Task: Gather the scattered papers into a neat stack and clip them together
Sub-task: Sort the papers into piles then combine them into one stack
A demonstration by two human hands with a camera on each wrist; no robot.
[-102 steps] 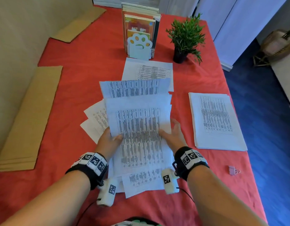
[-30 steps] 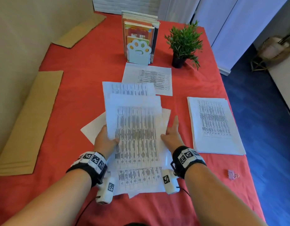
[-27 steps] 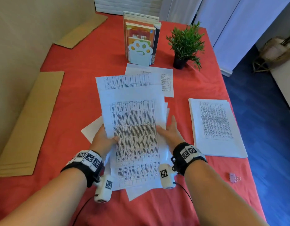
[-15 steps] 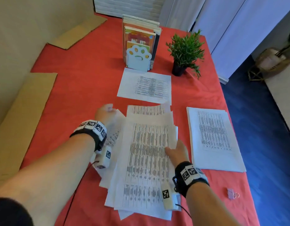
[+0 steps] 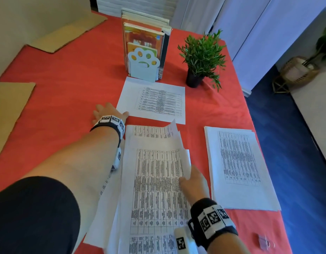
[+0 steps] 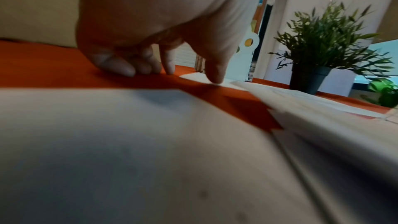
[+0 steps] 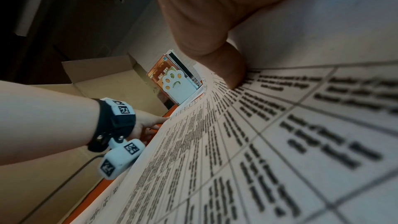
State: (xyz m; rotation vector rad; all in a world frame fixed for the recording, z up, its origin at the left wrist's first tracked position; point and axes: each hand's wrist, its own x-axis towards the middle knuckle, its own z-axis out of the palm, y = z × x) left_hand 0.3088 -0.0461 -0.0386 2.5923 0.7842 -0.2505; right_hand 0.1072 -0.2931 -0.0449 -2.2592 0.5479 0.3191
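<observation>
A loose bundle of printed papers (image 5: 155,189) lies unevenly fanned on the red tablecloth (image 5: 58,92) in front of me. My right hand (image 5: 192,182) grips its right edge. The thumb (image 7: 226,67) presses on the top sheet and the fingers are hidden under the paper. My left hand (image 5: 108,111) reaches forward to a single printed sheet (image 5: 153,101) farther back. Its fingers (image 6: 129,69) rest on the cloth, and the thumb tip touches the sheet's near left corner (image 6: 193,76). A neater stack of papers (image 5: 237,167) lies to the right. A small binder clip (image 5: 264,242) sits near the table's right front edge.
Upright books behind a paw-shaped bookend (image 5: 143,65) stand just beyond the single sheet, with a potted plant (image 5: 202,57) to their right. Flat cardboard pieces (image 5: 10,110) lie along the left side and far corner. The table's right edge drops to a blue floor.
My left hand has let go of the bundle and reached forward to the far single sheet. The bundle, earlier lifted between both hands, now lies on the table, with my right hand still on it.
</observation>
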